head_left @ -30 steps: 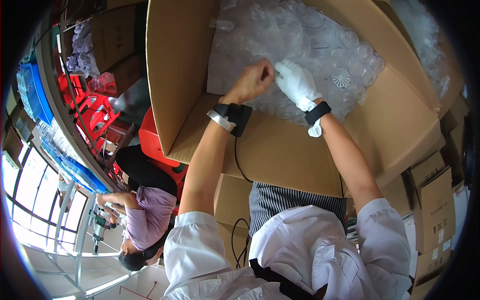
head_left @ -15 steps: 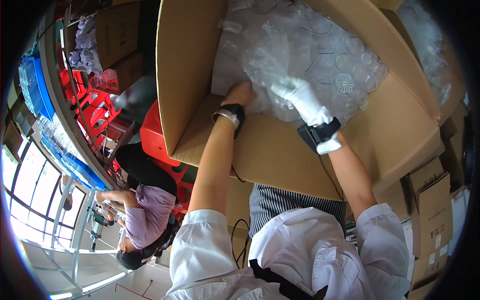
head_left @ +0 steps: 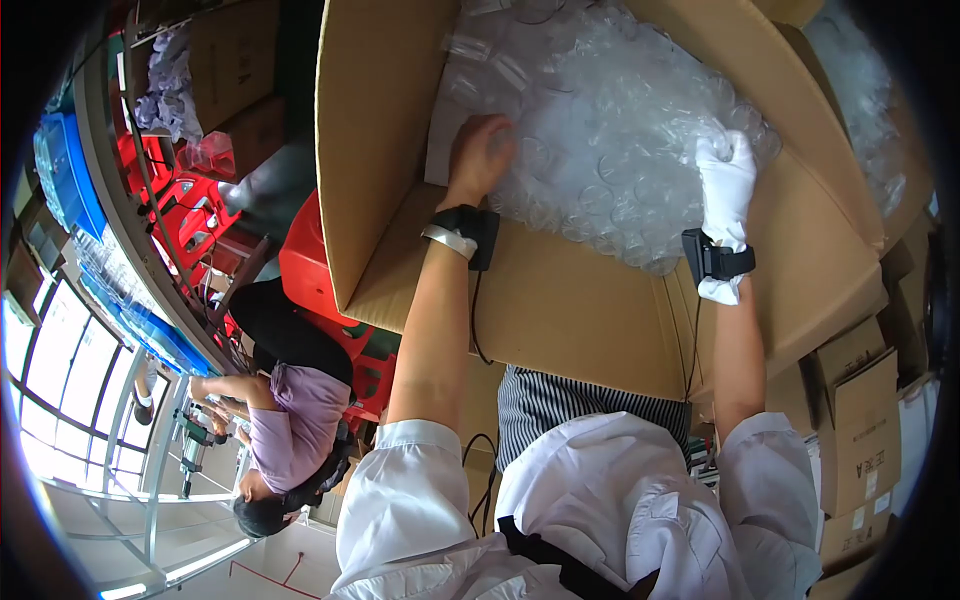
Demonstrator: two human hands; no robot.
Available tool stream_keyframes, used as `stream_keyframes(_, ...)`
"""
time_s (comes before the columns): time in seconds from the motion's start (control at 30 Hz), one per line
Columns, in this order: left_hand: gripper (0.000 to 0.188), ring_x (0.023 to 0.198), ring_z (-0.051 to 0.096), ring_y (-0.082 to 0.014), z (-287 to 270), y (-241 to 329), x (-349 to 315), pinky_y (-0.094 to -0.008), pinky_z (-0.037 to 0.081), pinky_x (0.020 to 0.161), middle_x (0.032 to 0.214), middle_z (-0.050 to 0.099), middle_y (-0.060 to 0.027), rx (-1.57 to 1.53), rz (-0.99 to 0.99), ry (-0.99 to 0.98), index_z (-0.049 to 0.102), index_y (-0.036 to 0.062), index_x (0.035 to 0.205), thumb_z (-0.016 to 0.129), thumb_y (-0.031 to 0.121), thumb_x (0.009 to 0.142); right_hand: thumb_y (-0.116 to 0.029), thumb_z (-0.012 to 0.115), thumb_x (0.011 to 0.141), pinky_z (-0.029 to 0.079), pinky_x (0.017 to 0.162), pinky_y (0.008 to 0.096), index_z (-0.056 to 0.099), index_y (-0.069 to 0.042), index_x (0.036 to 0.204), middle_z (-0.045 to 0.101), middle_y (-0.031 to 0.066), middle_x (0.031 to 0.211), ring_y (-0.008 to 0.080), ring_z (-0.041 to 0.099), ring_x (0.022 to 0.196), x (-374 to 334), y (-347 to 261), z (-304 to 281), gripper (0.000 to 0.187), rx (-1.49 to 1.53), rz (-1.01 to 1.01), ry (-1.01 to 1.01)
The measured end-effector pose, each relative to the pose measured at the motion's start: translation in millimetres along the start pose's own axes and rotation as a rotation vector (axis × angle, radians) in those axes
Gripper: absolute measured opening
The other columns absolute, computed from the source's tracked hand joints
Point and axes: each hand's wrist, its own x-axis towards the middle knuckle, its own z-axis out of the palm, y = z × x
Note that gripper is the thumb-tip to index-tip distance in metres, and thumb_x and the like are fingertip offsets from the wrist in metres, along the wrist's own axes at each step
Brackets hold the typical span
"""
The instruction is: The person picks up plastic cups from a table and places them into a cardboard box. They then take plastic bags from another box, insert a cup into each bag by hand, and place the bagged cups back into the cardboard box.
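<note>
Right hand (head_left: 727, 178): fingers curled, apparently pinching film (head_left: 630, 130). Left hand (head_left: 480, 160): fingers half-curled, grip unclear. Film between fingers; likely step, spreading; next move calls for even tension.

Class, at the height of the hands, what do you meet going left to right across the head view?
Blue bin, red stools, cardboard box's left wall, bare left hand, clear plastic between the hands, white-gloved right hand, the box's right wall.
</note>
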Motion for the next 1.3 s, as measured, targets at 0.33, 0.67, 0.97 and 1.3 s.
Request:
stream_keyframes(0.33,0.029,0.088,0.055,-0.0297,49,7,-5,-0.0375,0.047,0.075,0.092,0.056,-0.0105,0.579,0.169,-0.034,0.058,0.0075,0.098,0.065,0.009,0.069,-0.005,0.064,0.077,0.045,0.077,0.0266,0.056,-0.004,0.104,0.06,0.0032,0.092,0.0125,0.054,0.084,-23,-47,13,0.028,-0.088,0.036,-0.028)
stream_keyframes(0.67,0.017,0.09,0.054,-0.0139,-2,36,-1,-0.0311,0.045,0.08,0.094,0.058,-0.0015,-1.151,-0.703,-0.263,0.06,0.0054,0.096,0.062,0.008,0.079,-0.004,0.062,0.079,0.046,0.075,0.022,0.056,-0.008,0.114,0.064,0.0013,0.095,0.0079,0.056,0.081,-62,-42,62,0.036,0.323,0.155,-0.59)
stream_keyframes(0.97,0.018,0.09,0.055,-0.0144,-9,57,7,-0.028,0.044,0.082,0.097,0.06,-0.0025,-0.591,-0.244,-0.423,0.06,0.0067,0.099,0.061,0.009,0.081,-0.01,0.064,0.078,0.045,0.065,0.0214,0.058,-0.004,0.109,0.062,0.0005,0.095,0.0075,0.055,0.076,-60,-59,68,0.032,0.006,-0.24,-0.71)
stream_keyframes(1.3,0.043,0.1,0.054,-0.0235,2,-47,-18,-0.0335,0.045,0.082,0.108,0.056,-0.0147,-0.005,-0.46,-0.59,0.056,0.0031,0.105,0.071,0.023,0.07,-0.007,0.067,0.076,0.049,0.058,0.0209,0.051,-0.005,0.118,0.062,0.0034,0.091,0.0083,0.058,0.069,-42,-108,25,0.046,0.972,0.344,-0.527)
